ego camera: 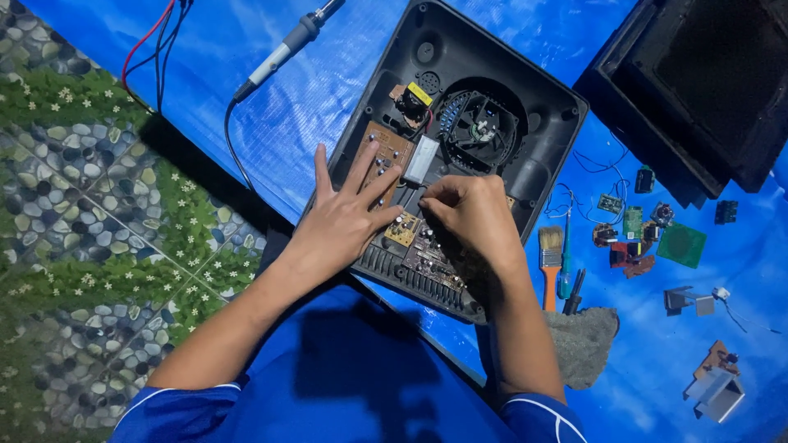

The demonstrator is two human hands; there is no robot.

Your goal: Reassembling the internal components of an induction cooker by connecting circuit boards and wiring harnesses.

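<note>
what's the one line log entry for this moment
left hand: flat, fingers spread on brown circuit board | right hand: pinching at boards inside open black casing | fan: untouched | paintbrush: on blue tarp

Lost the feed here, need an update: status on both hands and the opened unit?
Left hand flat, fingers spread on the brown board. Right hand pinched at the circuit board inside the black housing. Nothing blocking.

the open black casing (525, 156) lies tilted on the blue sheet, with a round fan (478, 127) and brown circuit boards (384, 152) inside.
</note>
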